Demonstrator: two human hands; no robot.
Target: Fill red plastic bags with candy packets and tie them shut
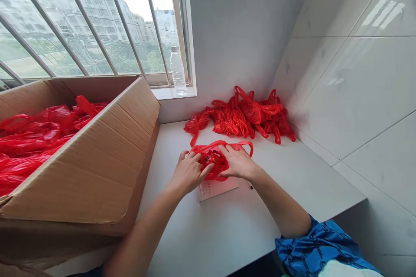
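Observation:
A red plastic bag (pixel 212 175) lies on the white tabletop with its mouth spread apart and small red wrapped pieces (pixel 213 157) showing inside. At its left rim, the fingers of my left hand (pixel 188 172) are curled over the plastic, with the thumb reaching toward the opening. My right hand (pixel 238 162) rests on the bag's right side, fingers stretched out and thumb apart. Beneath the bag's front edge a flat white item (pixel 219 189) with small printed marks sticks out. What the hidden fingertips touch inside cannot be made out.
A pile of filled, red plastic bags (pixel 247 114) sits against the back wall. To the left stands a large cardboard box (pixel 94 173) holding red bags (pixel 42 134). A clear water bottle (pixel 177 71) is on the sill by the barred window. Tiled wall borders the white table (pixel 299 181).

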